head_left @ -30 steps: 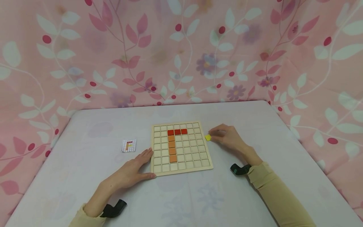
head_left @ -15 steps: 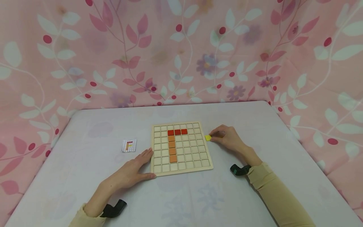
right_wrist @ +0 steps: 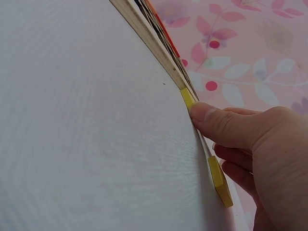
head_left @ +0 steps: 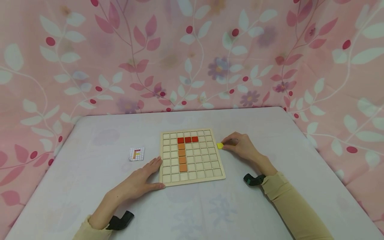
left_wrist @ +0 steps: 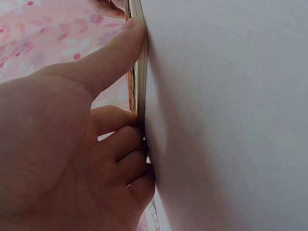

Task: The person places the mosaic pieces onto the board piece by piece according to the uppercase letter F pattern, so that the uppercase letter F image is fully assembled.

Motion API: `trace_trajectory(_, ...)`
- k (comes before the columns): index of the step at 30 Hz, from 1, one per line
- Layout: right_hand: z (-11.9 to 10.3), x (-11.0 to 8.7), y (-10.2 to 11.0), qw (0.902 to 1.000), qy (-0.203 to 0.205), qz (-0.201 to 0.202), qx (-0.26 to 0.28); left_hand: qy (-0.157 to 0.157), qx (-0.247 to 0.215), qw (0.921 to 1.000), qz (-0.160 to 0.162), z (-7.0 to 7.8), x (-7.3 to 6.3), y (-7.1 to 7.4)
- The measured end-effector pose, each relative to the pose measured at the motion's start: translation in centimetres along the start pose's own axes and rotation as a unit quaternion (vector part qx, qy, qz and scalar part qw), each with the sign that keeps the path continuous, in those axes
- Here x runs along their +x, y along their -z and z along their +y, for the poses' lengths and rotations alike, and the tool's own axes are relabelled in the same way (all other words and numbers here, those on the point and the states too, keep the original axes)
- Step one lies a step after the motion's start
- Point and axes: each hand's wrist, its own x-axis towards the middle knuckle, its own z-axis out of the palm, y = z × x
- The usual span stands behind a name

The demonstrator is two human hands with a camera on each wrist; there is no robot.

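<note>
On the table lies a wooden grid board with red tiles in a short row and orange tiles in a column below the row's left end. My left hand rests at the board's left side, fingers against the edge and thumb at the near left corner. Just off the board's right edge, my right hand pinches a yellow tile between thumb and fingers. In the right wrist view, more yellow tile shows on the table under that hand; how many pieces is unclear.
A small pattern card with a printed grid and coloured cells lies left of the board. Black wrist cameras are strapped to both wrists. A pale cloth covers the table, and a pink floral curtain hangs behind it.
The right hand and the yellow tile have shifted very slightly. The left hand, board and placed tiles stay as they were.
</note>
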Motion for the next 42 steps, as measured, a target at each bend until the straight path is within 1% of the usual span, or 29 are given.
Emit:
trace_trajectory(8, -0.1, 0.0, 0.0, 1.0000, 0.002, 0.001, -0.008, 0.002, 0.002, 1.0000, 0.001, -0.1, 0.0, -0.1)
trace_trajectory(15, -0.2, 0.0, 0.3, 0.9993, -0.010, 0.029, -0.021, 0.002, 0.002, 1.0000, 0.002, -0.2, 0.1, -0.3)
trace_trajectory(19, -0.2, 0.0, 0.5, 0.9993, -0.006, 0.031, -0.021, 0.002, 0.003, 1.0000, 0.003, -0.3, 0.2, -0.3)
trace_trajectory(22, -0.4, 0.0, 0.5, 0.9993, -0.016, 0.031, -0.010, 0.001, 0.004, 1.0000, 0.003, -0.3, 0.2, -0.3)
trace_trajectory(25, -0.7, 0.0, 0.3, 0.9989, -0.038, 0.028, 0.002, -0.001, 0.003, 1.0000, 0.002, -0.3, 0.1, -0.3)
trace_trajectory(27, -1.0, 0.1, 0.1, 0.9988, -0.042, 0.024, 0.006, -0.003, 0.003, 1.0000, 0.002, -0.3, 0.1, -0.3)
trace_trajectory(33, -2.7, 0.2, -1.0, 0.9998, -0.006, 0.015, 0.013, 0.002, 0.000, 1.0000, 0.003, -0.3, 0.1, -0.3)
trace_trajectory(37, -3.7, 0.4, -2.0, 0.9997, 0.002, 0.013, 0.021, 0.002, 0.000, 1.0000, 0.002, -0.3, 0.1, -0.3)
trace_trajectory(42, -4.5, 0.7, -3.1, 0.9992, 0.020, 0.014, 0.032, 0.001, 0.001, 1.0000, 0.003, -0.3, 0.1, -0.3)
